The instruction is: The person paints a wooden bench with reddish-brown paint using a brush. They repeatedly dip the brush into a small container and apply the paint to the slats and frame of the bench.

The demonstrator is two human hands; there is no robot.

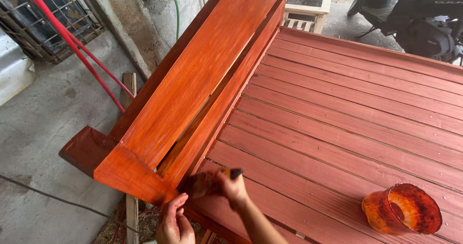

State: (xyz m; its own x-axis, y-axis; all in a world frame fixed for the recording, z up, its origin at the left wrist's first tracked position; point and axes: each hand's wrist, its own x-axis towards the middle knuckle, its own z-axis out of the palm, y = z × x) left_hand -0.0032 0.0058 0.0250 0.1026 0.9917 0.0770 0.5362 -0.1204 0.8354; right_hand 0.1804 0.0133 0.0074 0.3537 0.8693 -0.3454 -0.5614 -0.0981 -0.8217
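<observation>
Head view, looking down: a slatted wooden bed (347,113) with a sloped headboard (202,75), all stained red-orange. The right hand (231,186) has its fingers clamped round a brush (207,182), pressing the bristles against the headboard's lower rail at the near corner. The left hand (172,222) sits just below, fingers curled together against the corner's underside; whether it grips anything I cannot tell. A stain-smeared cup (402,209) stands on the slats, well to the right. The headboard's broad face looks bright, glossy and streaked, apparently freshly coated; the slats look duller. Staining seems largely done, with the near corner in hand. Concrete floor (43,123) and red hoses (72,46) lie left.
</observation>
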